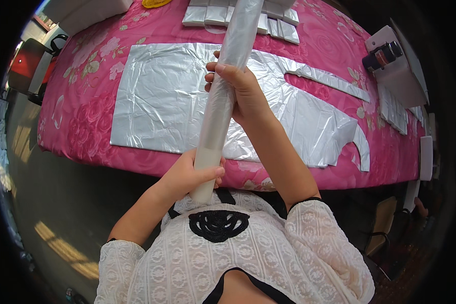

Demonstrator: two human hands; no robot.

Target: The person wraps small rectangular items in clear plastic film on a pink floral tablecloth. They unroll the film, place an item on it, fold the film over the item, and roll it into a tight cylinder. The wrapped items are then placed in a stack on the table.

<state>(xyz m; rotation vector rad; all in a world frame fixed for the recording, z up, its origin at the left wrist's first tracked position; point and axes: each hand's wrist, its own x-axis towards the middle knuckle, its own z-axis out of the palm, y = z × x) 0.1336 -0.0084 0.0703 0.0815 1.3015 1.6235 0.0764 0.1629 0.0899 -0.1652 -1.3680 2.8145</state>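
Observation:
A long roll of clear plastic film (214,126) slants up and away from my body, over the table's near edge. My left hand (190,175) wraps round its lower end, where the pale white core shows. Higher up, my right hand (238,91) grips the film-covered part, fingers curled round the far side. Beneath the roll lies a silvery-white plastic apron-shaped sheet (157,96), spread flat with creases. Its two strap-like ends point to the right, and one corner of the right part is folded up. The roll and my right forearm hide part of its middle.
A pink flowered cloth (88,121) covers the table. Several folded silvery packets (213,16) lie at the far side, with more (391,109) at the right. A dark bottle (382,55) lies against a white box (397,73). A red chair (28,66) stands at the left.

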